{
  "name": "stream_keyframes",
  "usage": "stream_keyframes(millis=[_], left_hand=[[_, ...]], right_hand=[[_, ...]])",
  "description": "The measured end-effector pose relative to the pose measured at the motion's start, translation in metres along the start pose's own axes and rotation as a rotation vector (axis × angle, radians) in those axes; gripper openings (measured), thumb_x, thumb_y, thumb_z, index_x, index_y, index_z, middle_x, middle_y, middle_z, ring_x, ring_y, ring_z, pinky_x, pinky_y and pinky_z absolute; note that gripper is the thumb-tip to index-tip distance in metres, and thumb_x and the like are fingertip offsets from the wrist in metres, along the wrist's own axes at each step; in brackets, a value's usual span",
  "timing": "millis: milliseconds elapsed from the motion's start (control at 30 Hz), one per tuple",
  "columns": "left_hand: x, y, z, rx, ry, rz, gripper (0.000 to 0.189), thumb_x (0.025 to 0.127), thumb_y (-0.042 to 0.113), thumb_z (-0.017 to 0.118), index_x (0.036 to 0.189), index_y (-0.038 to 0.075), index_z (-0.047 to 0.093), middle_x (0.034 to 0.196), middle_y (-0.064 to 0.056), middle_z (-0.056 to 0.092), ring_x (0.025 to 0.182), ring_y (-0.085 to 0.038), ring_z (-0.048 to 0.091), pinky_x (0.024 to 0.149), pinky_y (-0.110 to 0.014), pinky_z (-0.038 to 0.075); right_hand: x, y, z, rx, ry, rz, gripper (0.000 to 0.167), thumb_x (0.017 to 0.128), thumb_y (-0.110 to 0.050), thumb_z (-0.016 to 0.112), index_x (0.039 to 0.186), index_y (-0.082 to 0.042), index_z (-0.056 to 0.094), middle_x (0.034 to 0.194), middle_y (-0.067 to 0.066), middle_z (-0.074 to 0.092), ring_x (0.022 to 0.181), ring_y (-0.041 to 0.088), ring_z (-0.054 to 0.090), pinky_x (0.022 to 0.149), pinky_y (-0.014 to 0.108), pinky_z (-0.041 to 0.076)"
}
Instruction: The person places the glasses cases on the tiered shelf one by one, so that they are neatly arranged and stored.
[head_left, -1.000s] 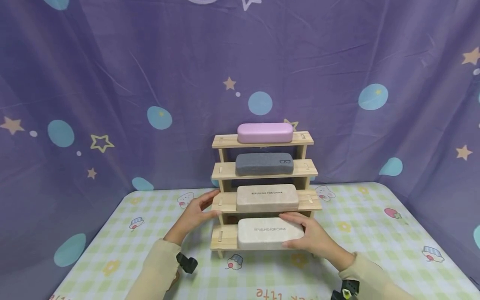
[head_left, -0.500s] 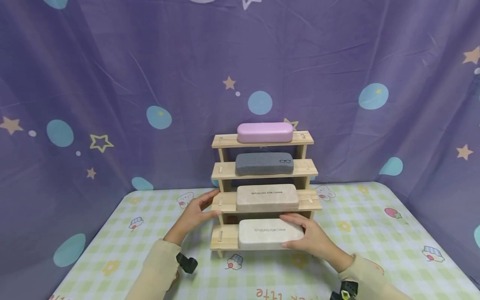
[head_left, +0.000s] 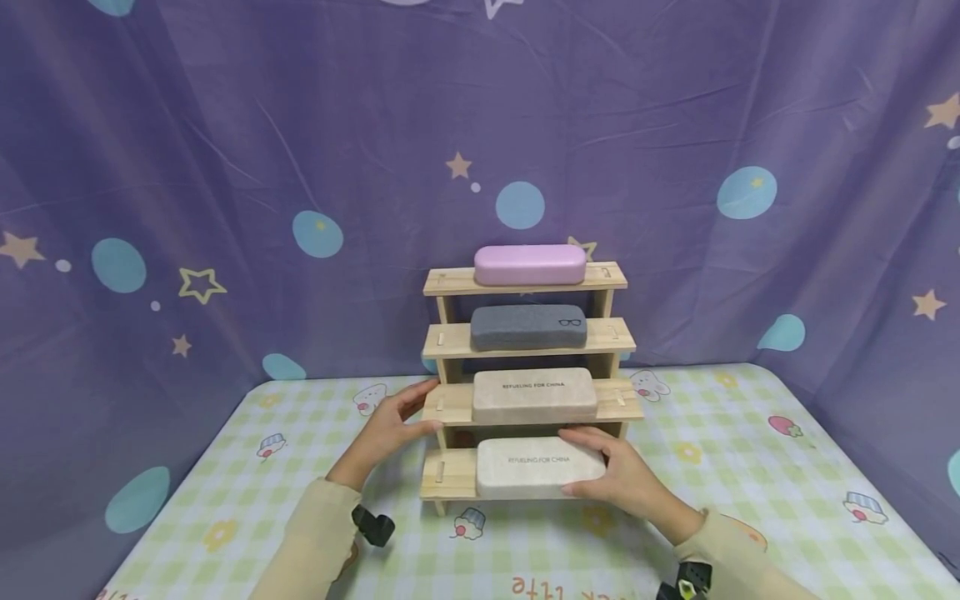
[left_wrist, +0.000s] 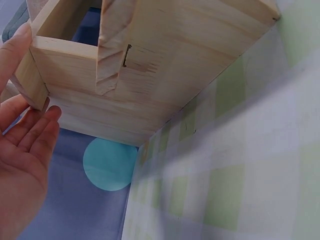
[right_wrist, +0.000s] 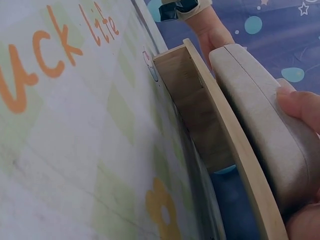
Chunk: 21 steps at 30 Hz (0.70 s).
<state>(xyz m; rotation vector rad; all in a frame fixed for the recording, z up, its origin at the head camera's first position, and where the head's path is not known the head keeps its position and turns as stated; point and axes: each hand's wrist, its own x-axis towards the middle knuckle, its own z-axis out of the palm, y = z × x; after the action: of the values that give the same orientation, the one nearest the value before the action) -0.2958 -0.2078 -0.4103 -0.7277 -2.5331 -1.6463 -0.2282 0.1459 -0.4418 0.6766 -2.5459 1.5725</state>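
Observation:
A four-step wooden shelf (head_left: 455, 477) carries one glasses case on each step. My right hand (head_left: 628, 477) grips the right end of the white glasses case (head_left: 528, 471) on the lowest step, thumb at the front and fingers over the back. In the right wrist view, that white case (right_wrist: 260, 110) sits on the step's board (right_wrist: 227, 125). With my left hand (head_left: 390, 429) I hold the left end of the second step from the bottom. The left wrist view has the thumb and fingers of my left hand (left_wrist: 25, 160) on either side of that board end (left_wrist: 31, 82).
Above stand a beige case (head_left: 534, 398), a grey case (head_left: 528, 328) with a glasses mark, and a pink case (head_left: 530, 266) on top. A green checked cloth (head_left: 300, 467) covers the table. Behind hangs a purple curtain (head_left: 375, 125) with stars.
The white glasses case has shifted very slightly to the right on the lowest step, with my right hand on it. My left hand has stayed in place on the shelf.

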Motion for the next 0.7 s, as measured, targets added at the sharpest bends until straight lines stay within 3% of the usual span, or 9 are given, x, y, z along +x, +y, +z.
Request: stream_keyframes(millis=[100,700], left_hand=[[0.0004,-0.0055,0.0001,-0.023,0.008,-0.014,0.068,0.079,0.012,0.076,0.139,0.001,0.045,0.145,-0.016,0.041,0.135,-0.031,0.034,0.112,-0.043,0.028],[0.0004,-0.0070,-0.0024,-0.013,0.021,-0.026,0.067,0.080,0.011,0.076,0.139,0.001,0.046,0.144,-0.016,0.041,0.134,-0.032,0.036,0.111,-0.045,0.029]], right_hand=[[0.0002,0.0016,0.0010,-0.010,0.002,-0.007,0.070,0.064,-0.029,0.087,0.126,-0.008,0.061,0.130,0.013,0.056,0.113,0.026,0.054,0.093,0.022,0.045],[0.0029,0.0018,0.0032,-0.081,-0.016,-0.052,0.072,0.066,-0.030,0.085,0.129,-0.008,0.058,0.129,0.011,0.056,0.113,0.025,0.053,0.097,0.031,0.045]])
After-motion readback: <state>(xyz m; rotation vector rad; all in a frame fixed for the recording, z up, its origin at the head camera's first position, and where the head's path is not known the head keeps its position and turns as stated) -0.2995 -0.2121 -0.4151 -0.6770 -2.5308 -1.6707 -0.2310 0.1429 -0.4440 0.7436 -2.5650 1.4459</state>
